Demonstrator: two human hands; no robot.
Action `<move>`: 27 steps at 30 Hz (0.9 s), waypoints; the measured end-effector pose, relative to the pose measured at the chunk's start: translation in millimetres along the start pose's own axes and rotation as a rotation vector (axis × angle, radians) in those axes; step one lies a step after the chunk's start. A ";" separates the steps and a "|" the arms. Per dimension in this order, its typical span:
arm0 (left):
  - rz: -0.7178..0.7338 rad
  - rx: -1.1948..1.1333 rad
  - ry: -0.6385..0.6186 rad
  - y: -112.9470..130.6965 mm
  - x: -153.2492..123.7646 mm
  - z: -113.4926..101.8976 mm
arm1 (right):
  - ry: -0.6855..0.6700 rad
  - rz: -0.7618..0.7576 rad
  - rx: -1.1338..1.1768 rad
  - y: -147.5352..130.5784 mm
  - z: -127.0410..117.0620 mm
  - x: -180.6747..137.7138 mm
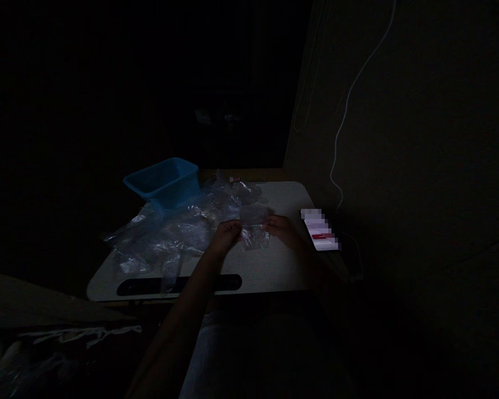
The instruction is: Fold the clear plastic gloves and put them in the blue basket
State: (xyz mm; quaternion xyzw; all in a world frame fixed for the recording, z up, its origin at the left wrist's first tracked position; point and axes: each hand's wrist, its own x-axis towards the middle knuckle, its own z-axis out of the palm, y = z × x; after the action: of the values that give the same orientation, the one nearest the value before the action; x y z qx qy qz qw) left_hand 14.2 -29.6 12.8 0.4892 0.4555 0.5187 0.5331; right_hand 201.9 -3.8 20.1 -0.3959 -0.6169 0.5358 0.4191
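Note:
Between my two hands a small clear plastic bag (255, 235) is stretched over the white table (283, 271). My left hand (228, 235) pinches its left edge, and my right hand (279, 226) grips the right edge. A pale strip runs across the bag at finger height. Left of my hands lies a loose heap of clear plastic bags (187, 224), spread over much of the table's left half. The room is very dark, so fine detail on the bag cannot be made out.
A blue plastic basin (166, 183) stands at the back left, behind the heap. At the right edge a lit phone (319, 230) lies near a white cable (336, 138) hanging along the wall. A dark slot (228, 282) runs along the table's front.

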 end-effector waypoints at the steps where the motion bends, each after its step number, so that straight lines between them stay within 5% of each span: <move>1: 0.003 -0.002 -0.004 -1.0 0.7 -0.4 | 0.006 -0.005 -0.007 1.2 -0.1 0.8; 27: 0.067 0.023 0.030 -1.3 -0.6 0.3 | 0.005 -0.060 -0.003 0.2 -0.8 2.0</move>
State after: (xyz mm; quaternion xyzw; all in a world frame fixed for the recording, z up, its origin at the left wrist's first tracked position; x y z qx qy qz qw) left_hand 14.6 -30.2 11.5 0.5024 0.4526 0.5382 0.5031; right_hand 202.0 -1.7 20.1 -0.3790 -0.6282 0.5211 0.4360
